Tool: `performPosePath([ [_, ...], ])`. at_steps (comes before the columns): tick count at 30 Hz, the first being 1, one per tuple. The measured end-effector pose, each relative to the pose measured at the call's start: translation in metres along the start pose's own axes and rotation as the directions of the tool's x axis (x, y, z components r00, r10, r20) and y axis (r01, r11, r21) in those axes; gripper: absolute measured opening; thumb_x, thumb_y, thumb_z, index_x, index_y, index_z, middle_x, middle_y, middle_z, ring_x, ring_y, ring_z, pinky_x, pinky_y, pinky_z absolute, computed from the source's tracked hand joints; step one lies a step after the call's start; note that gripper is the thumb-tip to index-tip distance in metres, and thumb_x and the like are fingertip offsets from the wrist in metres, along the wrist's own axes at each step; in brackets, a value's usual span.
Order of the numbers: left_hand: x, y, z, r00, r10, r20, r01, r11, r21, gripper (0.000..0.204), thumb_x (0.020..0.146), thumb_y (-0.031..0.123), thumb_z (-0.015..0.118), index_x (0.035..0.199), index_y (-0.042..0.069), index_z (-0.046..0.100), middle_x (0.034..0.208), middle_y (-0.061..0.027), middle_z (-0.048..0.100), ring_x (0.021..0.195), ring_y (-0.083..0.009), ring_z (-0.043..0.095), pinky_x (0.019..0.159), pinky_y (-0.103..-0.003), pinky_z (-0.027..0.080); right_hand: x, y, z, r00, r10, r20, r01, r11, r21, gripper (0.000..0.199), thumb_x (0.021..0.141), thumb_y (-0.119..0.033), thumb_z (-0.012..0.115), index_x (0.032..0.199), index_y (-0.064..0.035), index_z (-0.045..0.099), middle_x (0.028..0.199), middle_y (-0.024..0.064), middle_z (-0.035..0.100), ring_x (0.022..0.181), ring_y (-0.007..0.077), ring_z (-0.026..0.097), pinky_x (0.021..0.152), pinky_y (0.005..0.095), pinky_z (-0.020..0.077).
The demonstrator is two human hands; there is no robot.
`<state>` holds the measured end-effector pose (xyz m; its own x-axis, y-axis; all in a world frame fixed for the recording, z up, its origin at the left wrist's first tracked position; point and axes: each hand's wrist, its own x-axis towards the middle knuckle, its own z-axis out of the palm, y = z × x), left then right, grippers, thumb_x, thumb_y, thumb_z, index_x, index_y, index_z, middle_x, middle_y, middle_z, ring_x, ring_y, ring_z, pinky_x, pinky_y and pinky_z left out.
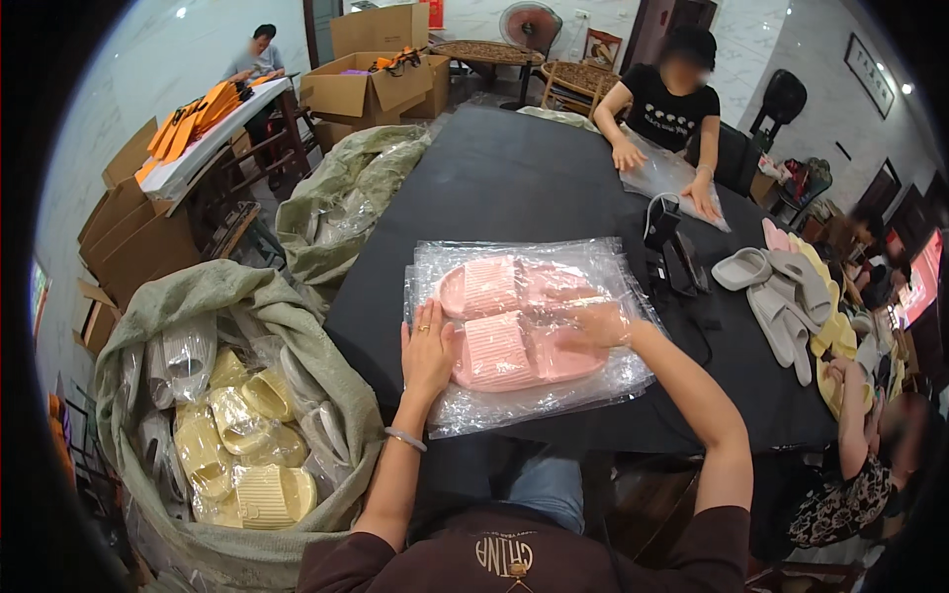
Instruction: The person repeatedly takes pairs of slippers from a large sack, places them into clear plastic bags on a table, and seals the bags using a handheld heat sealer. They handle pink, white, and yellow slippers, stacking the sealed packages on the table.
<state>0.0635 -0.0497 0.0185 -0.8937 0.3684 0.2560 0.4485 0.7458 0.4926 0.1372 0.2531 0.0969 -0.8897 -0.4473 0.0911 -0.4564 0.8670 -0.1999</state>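
Observation:
A pair of pink slippers lies side by side in a clear plastic bag on the black table, before me. Under this bag more clear plastic bags seem to be stacked. My left hand rests on the bag's left edge, beside the slippers' toe ends, fingers stretched out. Over the right part of the slippers is my right hand, somewhat blurred by motion. Its fingers look spread over the plastic, and nothing shows in its grip.
At my left stands a green woven sack of bagged yellow and grey slippers. Loose grey slippers and yellow ones lie at the table's right. A dark device with a cable stands beyond the bag. Across the table, a person handles a plastic bag.

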Motion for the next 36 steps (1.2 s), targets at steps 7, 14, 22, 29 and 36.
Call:
performPosePath([
  [7,0.002,-0.004,0.003,1.000,-0.001,-0.020,0.000,0.999,-0.041,0.054,0.098,0.035,0.030,0.141,0.003,0.035,0.149,-0.0105,0.032,0.138,-0.0255,0.028,0.113,-0.045,0.017,0.040,0.043,0.107,0.967,0.173,0.184,-0.245,0.460,0.854,0.046,0.090,-0.030,0.055,0.128,-0.0063,0.049,0.129,0.0154,0.050,0.112,0.0284,0.051,0.101,0.0344,0.0378],
  [14,-0.003,-0.011,0.010,0.997,0.034,-0.070,-0.023,0.988,0.150,0.055,0.095,0.037,0.040,0.139,0.004,0.038,0.146,-0.0137,0.036,0.137,-0.0274,0.030,0.111,-0.047,0.021,0.001,0.053,0.001,0.952,0.191,0.240,-0.154,0.974,-0.164,0.026,0.081,-0.020,0.056,0.101,-0.0057,0.066,0.107,0.0187,0.063,0.103,0.0340,0.057,0.091,0.0414,0.0441],
  [22,-0.004,0.005,0.005,0.993,0.082,-0.079,-0.064,0.976,0.208,0.071,0.081,0.062,0.053,0.136,0.017,0.048,0.144,-0.0168,0.037,0.137,-0.0296,0.029,0.110,-0.050,0.020,-0.110,0.038,-0.171,0.730,0.246,-0.638,-0.544,0.774,-0.325,0.005,0.063,-0.007,0.058,0.061,-0.0028,0.060,0.066,0.0148,0.059,0.068,0.0340,0.056,0.064,0.0461,0.0438],
  [29,-0.003,0.011,-0.007,0.998,-0.008,0.069,-0.011,0.966,0.260,0.075,0.082,0.065,0.048,0.138,0.015,0.044,0.146,-0.0173,0.034,0.138,-0.0310,0.026,0.111,-0.051,0.017,-0.020,-0.090,-0.188,0.295,0.777,-0.557,0.040,0.572,0.819,0.021,0.087,-0.013,0.049,0.077,-0.0011,0.063,0.070,0.0012,0.059,0.073,0.0129,0.057,0.062,0.0299,0.0462],
  [36,-0.019,-0.033,0.023,0.982,0.132,0.136,-0.120,0.988,-0.096,0.071,0.082,0.056,0.050,0.139,0.016,0.042,0.147,-0.0157,0.033,0.138,-0.0302,0.026,0.111,-0.052,0.017,0.112,-0.165,-0.007,0.783,0.504,-0.364,-0.127,0.703,0.700,0.021,0.078,-0.015,0.053,0.078,0.0030,0.063,0.085,0.0229,0.063,0.078,0.0387,0.060,0.071,0.0450,0.0474],
])
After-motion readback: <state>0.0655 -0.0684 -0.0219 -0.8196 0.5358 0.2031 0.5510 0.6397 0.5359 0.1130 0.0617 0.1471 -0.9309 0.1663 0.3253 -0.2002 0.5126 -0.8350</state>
